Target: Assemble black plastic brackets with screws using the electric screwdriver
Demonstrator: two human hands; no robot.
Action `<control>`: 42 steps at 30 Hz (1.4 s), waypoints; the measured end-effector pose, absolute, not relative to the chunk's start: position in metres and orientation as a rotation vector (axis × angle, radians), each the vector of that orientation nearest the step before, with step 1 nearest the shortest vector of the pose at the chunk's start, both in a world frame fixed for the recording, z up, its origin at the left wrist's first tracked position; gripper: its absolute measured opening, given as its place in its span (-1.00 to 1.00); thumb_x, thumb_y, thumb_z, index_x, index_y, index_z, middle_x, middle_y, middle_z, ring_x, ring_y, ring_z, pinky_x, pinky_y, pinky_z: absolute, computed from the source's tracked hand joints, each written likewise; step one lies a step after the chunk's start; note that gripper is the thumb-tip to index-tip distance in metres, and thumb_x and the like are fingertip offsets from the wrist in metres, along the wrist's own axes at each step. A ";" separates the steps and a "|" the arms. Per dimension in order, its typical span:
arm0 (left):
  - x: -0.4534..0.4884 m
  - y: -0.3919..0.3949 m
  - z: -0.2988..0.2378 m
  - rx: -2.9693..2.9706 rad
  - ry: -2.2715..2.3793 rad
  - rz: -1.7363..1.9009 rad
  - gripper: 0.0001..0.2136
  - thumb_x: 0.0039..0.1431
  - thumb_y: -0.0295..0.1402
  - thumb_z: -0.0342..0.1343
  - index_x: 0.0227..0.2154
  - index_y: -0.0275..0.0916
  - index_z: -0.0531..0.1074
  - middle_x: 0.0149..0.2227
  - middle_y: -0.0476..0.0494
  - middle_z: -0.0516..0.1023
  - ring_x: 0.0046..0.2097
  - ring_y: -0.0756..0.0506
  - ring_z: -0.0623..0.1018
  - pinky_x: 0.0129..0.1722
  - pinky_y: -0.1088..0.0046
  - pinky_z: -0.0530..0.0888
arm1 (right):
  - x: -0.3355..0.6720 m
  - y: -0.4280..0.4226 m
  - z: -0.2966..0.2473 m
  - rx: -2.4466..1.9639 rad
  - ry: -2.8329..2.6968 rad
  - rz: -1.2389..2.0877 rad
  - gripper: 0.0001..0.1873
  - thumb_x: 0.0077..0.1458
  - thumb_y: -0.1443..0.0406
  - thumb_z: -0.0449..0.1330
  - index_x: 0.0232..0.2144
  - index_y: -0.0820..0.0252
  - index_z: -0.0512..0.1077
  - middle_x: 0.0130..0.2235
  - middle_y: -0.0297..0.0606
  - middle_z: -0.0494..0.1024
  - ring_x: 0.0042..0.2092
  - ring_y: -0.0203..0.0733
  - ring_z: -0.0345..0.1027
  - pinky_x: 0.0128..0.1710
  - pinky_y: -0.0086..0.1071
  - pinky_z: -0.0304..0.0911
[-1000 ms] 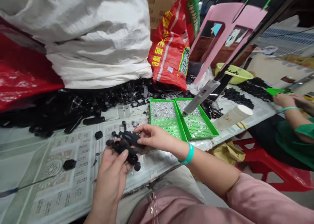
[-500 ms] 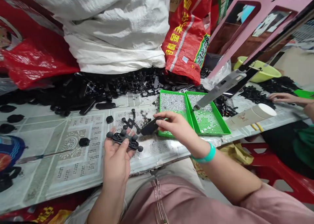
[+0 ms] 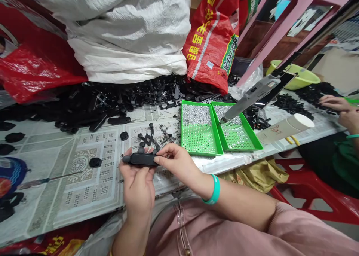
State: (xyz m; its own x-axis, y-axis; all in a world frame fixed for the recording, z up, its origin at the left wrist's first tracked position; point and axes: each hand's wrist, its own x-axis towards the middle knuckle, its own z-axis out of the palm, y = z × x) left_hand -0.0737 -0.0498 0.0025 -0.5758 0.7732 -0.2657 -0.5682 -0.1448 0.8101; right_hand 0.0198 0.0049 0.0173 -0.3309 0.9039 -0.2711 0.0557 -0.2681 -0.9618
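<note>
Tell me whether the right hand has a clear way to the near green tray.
Probably yes. The right hand pinches the black plastic part held with the left hand, and the green tray sits just beyond it with nothing between.

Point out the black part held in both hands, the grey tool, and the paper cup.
black part (image 3: 141,159), head view, middle of its flat top.
grey tool (image 3: 249,98), head view, mid-barrel.
paper cup (image 3: 283,129), head view, its side wall.

A black plastic part (image 3: 141,159), long and flat, held level above the table edge.

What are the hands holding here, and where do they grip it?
Both hold one black plastic part: left hand under its left end, right hand pinching its right end.
</note>
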 end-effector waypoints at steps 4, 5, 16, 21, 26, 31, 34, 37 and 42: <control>-0.071 -0.048 -0.002 0.285 1.120 1.902 -0.59 0.00 -0.50 0.15 -0.09 -0.05 0.25 -0.13 -0.10 0.48 -0.04 -0.12 0.49 -0.10 0.26 0.45 | 0.017 0.004 0.014 -1.254 -1.308 1.657 -0.87 -0.16 0.40 0.29 -0.49 0.25 0.39 -0.48 -0.40 0.42 -0.43 -0.38 0.25 -0.40 -0.45 0.18; -0.070 -0.047 -0.004 0.284 1.130 1.921 -0.61 0.00 -0.46 0.18 -0.10 -0.05 0.26 -0.14 -0.10 0.49 -0.05 -0.11 0.49 -0.12 0.26 0.45 | 0.016 0.004 0.013 -1.244 -1.286 1.669 -0.86 -0.16 0.39 0.30 -0.49 0.25 0.39 -0.49 -0.40 0.43 -0.43 -0.38 0.25 -0.40 -0.45 0.19; -0.074 -0.044 0.004 0.151 0.990 1.792 -0.75 0.02 -0.27 0.22 -0.26 -0.15 0.30 -0.18 -0.09 0.47 -0.13 -0.11 0.50 -0.25 0.28 0.50 | 0.035 0.011 0.024 -1.096 -1.599 1.243 -0.71 0.02 0.34 0.18 -0.14 0.13 0.48 -0.15 -0.27 0.55 -0.15 -0.26 0.38 -0.10 -0.29 0.28; -0.076 -0.046 -0.003 0.230 1.231 1.771 -0.53 -0.16 -0.41 0.33 -0.15 -0.10 0.29 -0.20 -0.06 0.48 -0.20 -0.07 0.50 -0.37 0.45 0.49 | 0.042 0.013 0.027 -1.158 -1.941 1.261 -0.79 0.03 0.37 0.17 -0.23 0.18 0.48 -0.34 -0.30 0.56 -0.34 -0.29 0.39 -0.31 -0.38 0.28; -0.077 -0.050 -0.008 0.358 1.318 1.665 -0.49 -0.15 -0.36 0.34 -0.11 -0.11 0.27 -0.19 -0.10 0.48 -0.24 -0.06 0.51 -0.44 0.49 0.49 | 0.036 0.025 0.043 -0.931 -2.426 0.776 -0.68 0.07 0.32 0.19 -0.09 0.24 0.44 -0.17 -0.16 0.55 -0.12 -0.15 0.37 -0.09 -0.26 0.23; -0.075 -0.053 0.002 0.260 1.052 1.523 -0.63 -0.05 -0.40 0.25 -0.15 -0.12 0.31 -0.07 -0.10 0.45 -0.12 -0.08 0.50 -0.31 0.38 0.51 | 0.027 0.042 0.056 -0.735 -2.615 1.032 -0.66 0.10 0.40 0.14 -0.05 0.23 0.45 -0.11 -0.15 0.56 -0.12 -0.19 0.42 -0.11 -0.35 0.26; -0.079 -0.052 0.003 0.135 1.006 1.529 -0.79 0.01 -0.42 0.15 -0.25 -0.17 0.32 -0.19 -0.11 0.50 -0.17 -0.08 0.51 -0.30 0.33 0.51 | 0.032 0.043 0.059 -0.856 -2.461 1.149 -0.65 0.06 0.41 0.14 -0.06 0.21 0.46 -0.21 -0.22 0.58 -0.20 -0.21 0.43 -0.17 -0.34 0.28; -0.084 -0.049 -0.001 0.083 1.139 1.652 -0.77 -0.02 -0.49 0.11 -0.26 -0.16 0.31 -0.29 -0.10 0.51 -0.22 -0.10 0.53 -0.34 0.33 0.52 | 0.041 0.038 0.056 -1.074 -2.024 1.469 -0.66 0.05 0.43 0.10 -0.09 0.19 0.44 -0.45 -0.37 0.48 -0.46 -0.36 0.33 -0.40 -0.42 0.28; -0.085 -0.045 -0.010 0.134 1.306 1.814 -0.65 -0.06 -0.51 0.17 -0.19 -0.10 0.29 -0.14 -0.13 0.49 -0.15 -0.17 0.54 -0.34 0.27 0.53 | 0.044 0.020 0.037 -1.059 -1.193 1.863 -0.69 -0.07 0.37 0.24 -0.20 0.18 0.34 -0.48 -0.47 0.40 -0.47 -0.40 0.35 -0.40 -0.44 0.31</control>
State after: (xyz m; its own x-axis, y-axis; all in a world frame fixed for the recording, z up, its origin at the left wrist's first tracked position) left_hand -0.0854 -0.0446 -0.0096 -0.6140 0.6923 -0.3790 -0.5789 -0.0686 0.8125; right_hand 0.0443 0.0201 0.0366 -0.4418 0.8548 -0.2723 -0.1104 -0.3531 -0.9291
